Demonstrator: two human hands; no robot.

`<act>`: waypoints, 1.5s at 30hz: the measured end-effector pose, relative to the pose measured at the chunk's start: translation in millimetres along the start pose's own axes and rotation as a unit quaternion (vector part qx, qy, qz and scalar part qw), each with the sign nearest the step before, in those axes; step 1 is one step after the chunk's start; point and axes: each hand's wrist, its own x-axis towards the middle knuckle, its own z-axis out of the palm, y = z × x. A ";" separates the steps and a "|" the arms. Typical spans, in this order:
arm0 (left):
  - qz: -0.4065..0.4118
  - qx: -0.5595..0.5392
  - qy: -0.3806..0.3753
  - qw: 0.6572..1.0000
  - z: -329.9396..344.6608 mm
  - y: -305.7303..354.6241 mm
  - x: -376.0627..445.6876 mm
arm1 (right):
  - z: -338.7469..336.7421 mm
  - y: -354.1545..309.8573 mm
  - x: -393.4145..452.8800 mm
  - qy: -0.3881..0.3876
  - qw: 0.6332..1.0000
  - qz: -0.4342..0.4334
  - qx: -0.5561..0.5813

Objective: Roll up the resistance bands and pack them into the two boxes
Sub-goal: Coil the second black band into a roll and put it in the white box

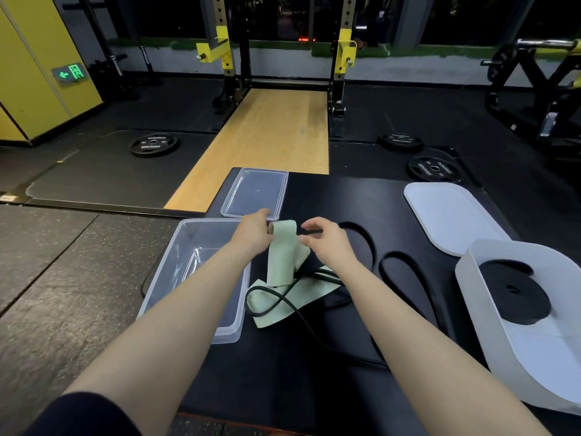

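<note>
Spanning the foreground, a black padded surface (314, 366) is sitting on gym flooring before a yellow rack (283, 58). White box (518, 325) is overhanging its right edge; clear box (176, 262) is overhanging its left. Left hand (253, 234) and right hand (327, 240) are gripping the half-rolled green band (283, 247) between both boxes.

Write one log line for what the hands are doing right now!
step: rolling green band | left hand: holds roll end | right hand: pinches roll's other end | clear box: empty | white box: holds black rolled band
</note>
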 end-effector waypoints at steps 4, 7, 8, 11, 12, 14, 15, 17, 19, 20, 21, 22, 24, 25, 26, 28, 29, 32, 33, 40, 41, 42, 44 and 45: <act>0.061 0.090 -0.001 0.994 8.4 4.5 -6.2 | -6.7 9.4 -18.2 -0.128 0.978 -0.053 -0.154; 0.099 0.099 -0.053 0.989 17.3 12.6 -22.1 | -9.6 20.6 -30.4 -0.233 0.920 -0.091 -0.301; 0.104 0.099 -0.080 0.986 21.6 14.6 -29.1 | -8.2 24.7 -34.9 -0.245 0.899 -0.110 -0.345; 0.111 0.094 -0.138 0.980 35.5 14.1 -46.9 | -1.6 35.2 -48.2 -0.219 0.849 -0.189 -0.442; 0.110 0.091 -0.142 0.979 38.5 12.8 -51.6 | 0.5 38.1 -51.7 -0.204 0.837 -0.214 -0.461; 0.099 0.075 -0.141 0.982 41.8 8.9 -58.1 | 3.0 43.6 -58.0 -0.175 0.828 -0.256 -0.468; 0.094 0.064 -0.141 0.983 42.5 7.2 -60.3 | 3.6 46.5 -60.6 -0.155 0.829 -0.276 -0.461; 0.092 0.052 -0.141 0.984 41.6 6.2 -65.2 | 4.0 53.5 -63.8 -0.100 0.835 -0.311 -0.444; 0.099 0.046 -0.131 0.985 38.8 7.0 -68.7 | 2.6 54.5 -69.1 -0.054 0.843 -0.313 -0.434; 0.102 0.041 -0.123 0.986 36.7 8.0 -70.2 | 1.7 53.5 -71.3 -0.031 0.849 -0.314 -0.423; 0.104 0.036 -0.113 0.988 34.5 9.4 -71.5 | 0.2 51.4 -73.3 -0.016 0.858 -0.310 -0.410; 0.106 0.032 -0.103 0.989 32.2 10.9 -72.7 | -1.1 50.4 -74.5 -0.006 0.868 -0.304 -0.394; 0.109 0.022 -0.080 0.991 28.1 12.9 -74.4 | -4.8 48.3 -75.8 0.026 0.885 -0.303 -0.351; 0.111 0.017 -0.070 0.991 26.2 14.1 -74.8 | -7.5 47.8 -77.0 0.044 0.893 -0.299 -0.333; 0.112 0.015 -0.064 0.992 24.5 14.3 -75.4 | -10.7 46.7 -78.6 0.064 0.897 -0.297 -0.320; 0.117 0.028 -0.057 0.991 21.7 14.3 -77.4 | -17.5 44.0 -81.2 0.102 0.912 -0.285 -0.276; 0.116 0.046 -0.056 0.991 21.4 14.1 -79.0 | -21.5 40.5 -83.1 0.116 0.927 -0.264 -0.239; 0.113 0.087 -0.042 0.989 25.4 9.8 -79.4 | -37.2 28.0 -90.2 0.116 0.973 -0.167 -0.107; 0.108 0.051 -0.030 0.992 25.9 10.8 -80.5 | -41.8 24.4 -92.0 0.113 0.981 -0.138 -0.072; 0.148 -0.329 -0.176 0.916 7.2 36.4 -100.5 | -65.0 -13.2 -99.8 0.061 0.978 -0.086 0.179; 0.154 -0.333 -0.182 0.912 6.6 36.7 -100.2 | -68.0 -19.9 -99.1 0.057 0.975 -0.086 0.196; 0.153 -0.342 -0.173 0.911 6.0 37.5 -99.4 | -71.1 -26.6 -98.2 0.054 0.972 -0.084 0.214; 0.125 -0.379 -0.123 0.909 3.5 43.2 -98.1 | -76.1 -34.1 -93.7 0.042 0.964 -0.076 0.251; 0.103 -0.392 -0.091 0.910 1.9 45.8 -96.0 | -76.8 -35.1 -90.9 0.028 0.960 -0.068 0.270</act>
